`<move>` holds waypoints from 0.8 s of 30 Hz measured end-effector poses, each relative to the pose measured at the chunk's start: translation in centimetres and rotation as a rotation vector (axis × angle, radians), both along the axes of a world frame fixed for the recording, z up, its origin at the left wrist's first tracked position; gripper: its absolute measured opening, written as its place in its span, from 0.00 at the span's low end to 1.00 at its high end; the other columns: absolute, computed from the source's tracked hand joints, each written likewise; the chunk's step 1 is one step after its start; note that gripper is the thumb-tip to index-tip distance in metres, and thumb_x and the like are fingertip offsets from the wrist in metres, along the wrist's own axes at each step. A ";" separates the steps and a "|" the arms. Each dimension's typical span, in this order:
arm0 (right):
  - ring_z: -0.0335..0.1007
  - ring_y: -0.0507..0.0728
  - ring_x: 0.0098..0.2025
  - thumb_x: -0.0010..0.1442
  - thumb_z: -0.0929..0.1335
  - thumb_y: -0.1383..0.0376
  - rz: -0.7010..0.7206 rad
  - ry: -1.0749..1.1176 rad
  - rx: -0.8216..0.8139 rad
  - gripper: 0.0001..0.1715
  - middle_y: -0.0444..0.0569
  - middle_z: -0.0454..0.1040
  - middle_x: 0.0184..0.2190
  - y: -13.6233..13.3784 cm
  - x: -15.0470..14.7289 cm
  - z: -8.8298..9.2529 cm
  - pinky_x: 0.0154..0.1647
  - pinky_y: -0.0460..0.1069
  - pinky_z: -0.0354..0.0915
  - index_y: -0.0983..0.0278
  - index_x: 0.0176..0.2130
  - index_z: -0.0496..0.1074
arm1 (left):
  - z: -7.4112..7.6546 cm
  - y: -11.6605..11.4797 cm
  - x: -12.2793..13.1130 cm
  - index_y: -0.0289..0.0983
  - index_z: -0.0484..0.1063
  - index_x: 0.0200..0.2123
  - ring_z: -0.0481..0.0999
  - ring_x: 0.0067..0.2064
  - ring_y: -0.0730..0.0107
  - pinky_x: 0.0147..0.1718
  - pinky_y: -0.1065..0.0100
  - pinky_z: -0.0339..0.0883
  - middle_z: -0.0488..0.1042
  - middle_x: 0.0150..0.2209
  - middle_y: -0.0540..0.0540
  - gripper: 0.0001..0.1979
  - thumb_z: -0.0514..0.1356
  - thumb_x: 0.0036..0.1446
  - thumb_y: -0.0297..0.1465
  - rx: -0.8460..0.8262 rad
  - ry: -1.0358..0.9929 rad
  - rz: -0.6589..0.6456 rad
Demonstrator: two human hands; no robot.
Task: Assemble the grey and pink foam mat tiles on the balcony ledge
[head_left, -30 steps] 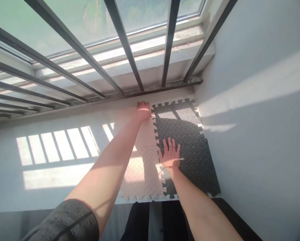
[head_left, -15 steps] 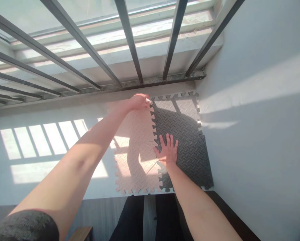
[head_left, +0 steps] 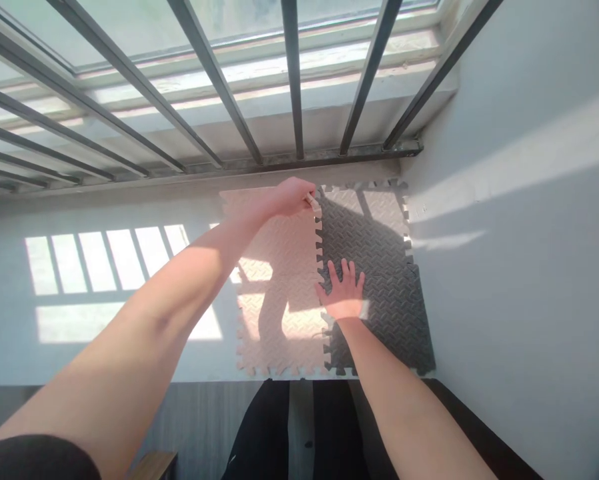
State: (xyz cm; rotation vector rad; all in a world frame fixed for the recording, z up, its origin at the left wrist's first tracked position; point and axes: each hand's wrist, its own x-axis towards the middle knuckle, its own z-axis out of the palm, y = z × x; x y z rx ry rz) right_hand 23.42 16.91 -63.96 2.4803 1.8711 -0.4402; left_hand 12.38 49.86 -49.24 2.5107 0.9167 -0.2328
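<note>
Left hand point(head_left: 292, 197) pinching a pale foam puzzle mat point(head_left: 279, 300), right hand point(head_left: 344, 290) flat on a dark grey puzzle mat point(head_left: 374, 230)

The left hand's fingertips point(head_left: 309, 197) clamp the pale mat's top right corner at the toothed seam where the two mats meet. The right hand lies open, fingers spread, just right of that seam and apart from the left hand. The mats lie side by side on a pale ledge point(head_left: 104, 267) striped with sunlight, below dark metal window bars point(head_left: 294, 73), with a white wall point(head_left: 504, 233) to the right. A black sleeve point(head_left: 29, 460) covers the left upper arm, and dark trousers point(head_left: 259, 433) show beyond the ledge's near edge.
</note>
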 end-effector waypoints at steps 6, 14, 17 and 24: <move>0.43 0.74 0.82 0.72 0.65 0.41 0.001 0.004 0.020 0.46 0.63 0.55 0.81 0.0 -0.1 0.2 0.79 0.74 0.40 0.59 0.78 0.61 | 2.0 0.3 0.3 0.43 0.81 0.50 0.82 0.52 0.57 0.51 0.65 0.68 0.83 0.41 0.47 0.15 0.71 0.60 0.36 -0.038 0.079 -0.070; 0.39 0.74 0.83 0.73 0.64 0.42 0.003 0.014 -0.038 0.47 0.62 0.51 0.82 0.2 -0.2 0.9 0.80 0.73 0.37 0.59 0.80 0.57 | 9.0 -0.5 -7.2 0.40 0.80 0.49 0.81 0.54 0.61 0.57 0.61 0.67 0.77 0.40 0.54 0.15 0.67 0.64 0.41 -0.115 0.095 0.065; 0.39 0.74 0.83 0.72 0.63 0.41 -0.002 0.012 -0.026 0.48 0.62 0.52 0.82 0.2 -0.1 0.8 0.80 0.74 0.36 0.60 0.80 0.57 | 13.6 -1.3 -10.5 0.35 0.80 0.43 0.81 0.48 0.69 0.55 0.64 0.67 0.77 0.36 0.56 0.14 0.69 0.61 0.39 -0.067 0.072 0.159; 0.43 0.73 0.82 0.73 0.61 0.42 0.013 -0.042 0.041 0.46 0.65 0.55 0.80 0.1 0.0 0.2 0.79 0.74 0.43 0.63 0.78 0.61 | 21.8 -0.4 -22.4 0.25 0.74 0.55 0.79 0.51 0.68 0.51 0.57 0.67 0.75 0.40 0.57 0.38 0.58 0.65 0.57 0.074 -0.019 0.511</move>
